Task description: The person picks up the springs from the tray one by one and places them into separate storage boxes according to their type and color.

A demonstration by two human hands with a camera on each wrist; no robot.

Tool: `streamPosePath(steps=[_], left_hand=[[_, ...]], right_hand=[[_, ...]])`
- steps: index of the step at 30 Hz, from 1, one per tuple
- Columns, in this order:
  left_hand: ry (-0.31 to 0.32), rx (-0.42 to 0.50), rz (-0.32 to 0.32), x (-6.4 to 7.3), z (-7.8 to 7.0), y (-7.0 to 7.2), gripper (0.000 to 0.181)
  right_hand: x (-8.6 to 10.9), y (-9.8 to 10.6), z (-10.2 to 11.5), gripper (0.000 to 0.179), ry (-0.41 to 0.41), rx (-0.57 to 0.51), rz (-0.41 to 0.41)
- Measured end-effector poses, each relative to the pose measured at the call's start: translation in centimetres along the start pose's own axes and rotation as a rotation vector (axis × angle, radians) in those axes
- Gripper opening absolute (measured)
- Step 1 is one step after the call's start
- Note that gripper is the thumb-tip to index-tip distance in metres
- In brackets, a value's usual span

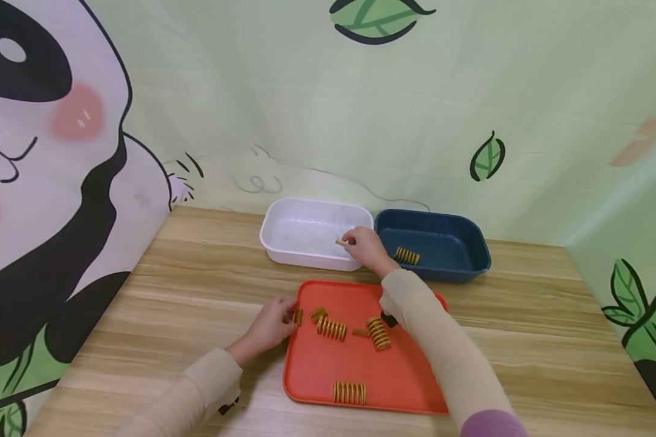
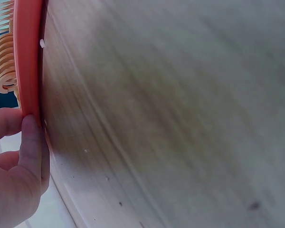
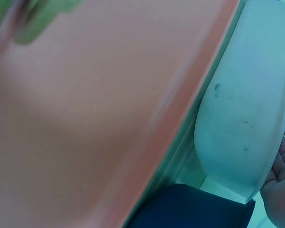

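Observation:
My right hand (image 1: 365, 246) is over the right end of the white bin (image 1: 284, 255), pinching a small brass-coloured spring (image 1: 340, 242) at its fingertips. In the right wrist view that hand (image 3: 281, 190) shows only partly, beyond the white bin's rim. At the left edge of the red tray (image 1: 328, 370), my left hand (image 1: 270, 323) pinches the rim between thumb and fingers. A small spring (image 1: 298, 317) lies just inside the rim beside those fingers. Further springs on the tray include a large one (image 1: 331, 328), another large one (image 1: 378, 333) and a small one (image 1: 361, 332).
A dark blue bin (image 1: 459, 273) stands right of the white one, with a large spring (image 1: 407, 255) inside. Another large spring (image 1: 349, 392) lies near the tray's front edge. The wooden table (image 1: 536, 340) meets a printed cloth backdrop (image 1: 284, 91) behind the bins.

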State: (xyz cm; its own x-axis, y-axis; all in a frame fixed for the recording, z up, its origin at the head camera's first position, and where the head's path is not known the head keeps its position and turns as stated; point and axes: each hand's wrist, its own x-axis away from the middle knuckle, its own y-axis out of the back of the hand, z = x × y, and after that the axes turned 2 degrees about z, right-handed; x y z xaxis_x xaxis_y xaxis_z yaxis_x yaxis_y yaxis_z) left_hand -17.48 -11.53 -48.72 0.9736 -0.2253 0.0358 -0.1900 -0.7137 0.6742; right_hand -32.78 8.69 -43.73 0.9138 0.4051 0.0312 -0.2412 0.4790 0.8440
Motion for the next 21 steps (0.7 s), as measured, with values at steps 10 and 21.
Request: streamPosePath(steps=[10,21], left_hand=[[0.001,0.009,0.003,0.1,0.0,0.0,0.052],[0.018,0.017,0.005,0.1,0.0,0.0,0.052]], right_hand=[[-0.3,-0.4,0.2,0.022,-0.033,-0.066,0.008],[-1.6,-0.6,0.4,0.023,-0.113,-0.18,-0.01]])
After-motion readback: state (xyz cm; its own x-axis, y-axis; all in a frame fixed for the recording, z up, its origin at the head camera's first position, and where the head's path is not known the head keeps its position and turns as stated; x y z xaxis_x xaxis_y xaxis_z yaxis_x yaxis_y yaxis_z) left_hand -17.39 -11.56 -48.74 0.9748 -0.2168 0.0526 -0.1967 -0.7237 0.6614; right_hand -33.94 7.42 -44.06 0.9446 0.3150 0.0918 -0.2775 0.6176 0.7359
